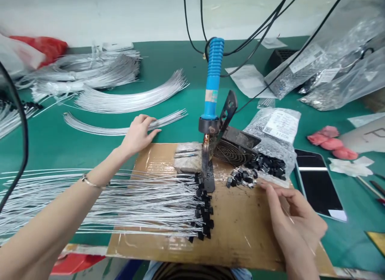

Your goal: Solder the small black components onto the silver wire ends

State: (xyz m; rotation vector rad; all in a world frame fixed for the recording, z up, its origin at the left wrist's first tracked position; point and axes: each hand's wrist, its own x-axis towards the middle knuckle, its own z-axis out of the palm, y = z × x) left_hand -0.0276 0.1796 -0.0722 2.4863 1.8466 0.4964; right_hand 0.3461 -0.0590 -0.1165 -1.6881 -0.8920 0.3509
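Note:
My left hand (pixel 138 132) reaches forward and rests its fingers on a curved bundle of thin silver wires (pixel 120 129) on the green mat; the fingers look stretched and slightly curled over the strands. My right hand (pixel 293 216) lies on the brown cardboard sheet (pixel 240 232), fingers curled together, with the index finger pointing at a heap of small black parts (pixel 240 177). Whether it pinches anything is not clear. A blue-handled soldering iron (pixel 213 91) stands upright in a metal holder between the hands.
A row of wires tipped with black parts (pixel 150 203) lies across the cardboard's left side. More wire bundles (pixel 132 97) lie further back. A small fan (pixel 234 147), plastic bags of parts (pixel 276 127), a dark tablet (pixel 319 183) and pink pieces (pixel 331 141) sit on the right.

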